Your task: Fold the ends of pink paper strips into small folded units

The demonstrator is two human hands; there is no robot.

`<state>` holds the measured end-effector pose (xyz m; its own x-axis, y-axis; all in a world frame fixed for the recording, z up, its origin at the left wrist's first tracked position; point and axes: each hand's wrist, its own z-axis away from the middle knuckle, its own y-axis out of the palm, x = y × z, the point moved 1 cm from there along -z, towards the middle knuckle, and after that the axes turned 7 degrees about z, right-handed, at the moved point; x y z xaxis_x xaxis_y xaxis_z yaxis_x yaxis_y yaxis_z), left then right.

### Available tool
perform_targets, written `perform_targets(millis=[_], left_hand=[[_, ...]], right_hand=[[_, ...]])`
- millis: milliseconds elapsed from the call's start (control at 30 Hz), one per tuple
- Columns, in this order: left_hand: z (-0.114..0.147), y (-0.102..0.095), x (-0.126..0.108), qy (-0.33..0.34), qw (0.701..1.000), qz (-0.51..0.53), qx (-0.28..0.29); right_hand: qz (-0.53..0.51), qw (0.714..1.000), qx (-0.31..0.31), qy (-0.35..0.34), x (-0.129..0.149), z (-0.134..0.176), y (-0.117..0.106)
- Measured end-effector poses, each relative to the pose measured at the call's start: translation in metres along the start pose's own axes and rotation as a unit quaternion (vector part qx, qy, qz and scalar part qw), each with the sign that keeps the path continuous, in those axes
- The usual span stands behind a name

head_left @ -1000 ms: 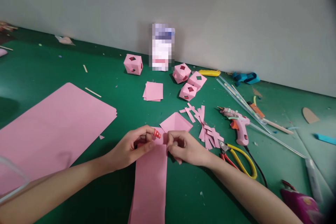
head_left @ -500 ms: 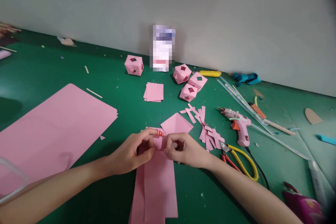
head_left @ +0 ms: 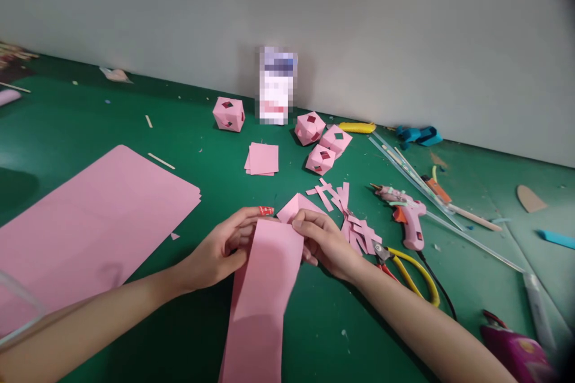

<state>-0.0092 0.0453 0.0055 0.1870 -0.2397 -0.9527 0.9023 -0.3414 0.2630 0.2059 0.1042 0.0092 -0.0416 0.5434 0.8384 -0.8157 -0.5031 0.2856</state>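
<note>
Pink strip: right hand, fingers pinching far corner; left hand curled at edge, hold unclear.

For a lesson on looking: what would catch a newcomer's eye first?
Probably the long pink strip at front centre, pinched at its far right corner by the right hand, with the left hand beside it. Beyond, four pink shapes with openings sit near the wall. A pink glue gun lies to the right.

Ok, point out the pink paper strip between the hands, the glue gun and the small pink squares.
Pink paper strip (head_left: 272, 272): head view, upper part of its face.
Glue gun (head_left: 411, 223): head view, its handle.
Small pink squares (head_left: 264, 158): head view, the top square.
</note>
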Motion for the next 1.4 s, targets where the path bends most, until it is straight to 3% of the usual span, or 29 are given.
perform_targets(millis=[167,600,733,933,1400], left_hand=[[0.003,0.003,-0.001,0.035,0.997,-0.060,0.021],[0.004,-0.001,-0.011,-0.014,0.995,-0.035,0.087],[0.005,-0.003,-0.002,0.039,0.998,-0.024,0.031],[0.002,-0.005,0.005,0.053,0.998,0.030,-0.009],[-0.004,-0.001,-0.003,-0.020,0.993,-0.011,-0.117]], right_hand=[[-0.012,1.000,-0.008,-0.014,-0.003,-0.002,0.002],[0.015,0.998,-0.015,-0.060,-0.013,-0.005,0.002],[0.043,0.997,-0.006,-0.068,-0.014,-0.004,0.003],[0.072,0.995,0.005,-0.068,-0.011,-0.002,0.005],[0.090,0.992,0.036,-0.081,-0.009,-0.001,0.006]])
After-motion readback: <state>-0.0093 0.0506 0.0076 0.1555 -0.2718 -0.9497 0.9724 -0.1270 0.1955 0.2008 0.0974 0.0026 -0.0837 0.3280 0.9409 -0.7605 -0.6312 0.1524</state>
